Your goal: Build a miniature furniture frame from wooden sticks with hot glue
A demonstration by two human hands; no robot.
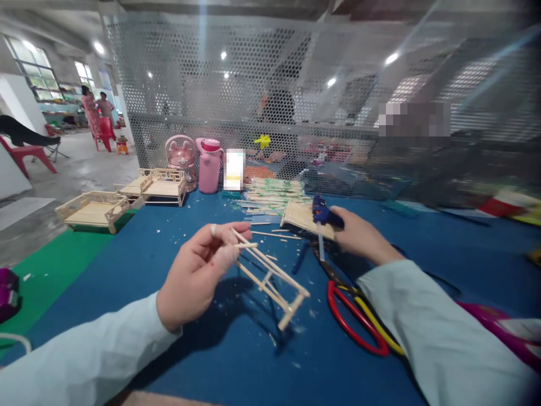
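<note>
Pinched between the thumb and fingers of my left hand (pixel 200 270) is a small frame of thin wooden sticks (pixel 270 276), tilted down to the right above the blue tabletop. White wrapping covers some of my left fingertips. My right hand (pixel 359 234) is closed around a dark blue glue gun (pixel 323 213), with a translucent glue stick (pixel 321 242) poking out toward me. Partly hidden behind the gun lies a flat panel of wooden sticks (pixel 298 217). Scissors (pixel 359 321) with red and yellow handles rest below my right wrist.
Loose sticks (pixel 270 194) lie in a pile at the back. Small stick-built beds (pixel 95 211) stand at the left. A pink bottle (pixel 209 166) and a lit phone (pixel 234 169) stand before a perforated metal screen (pixel 236 84). Two people stand far left.
</note>
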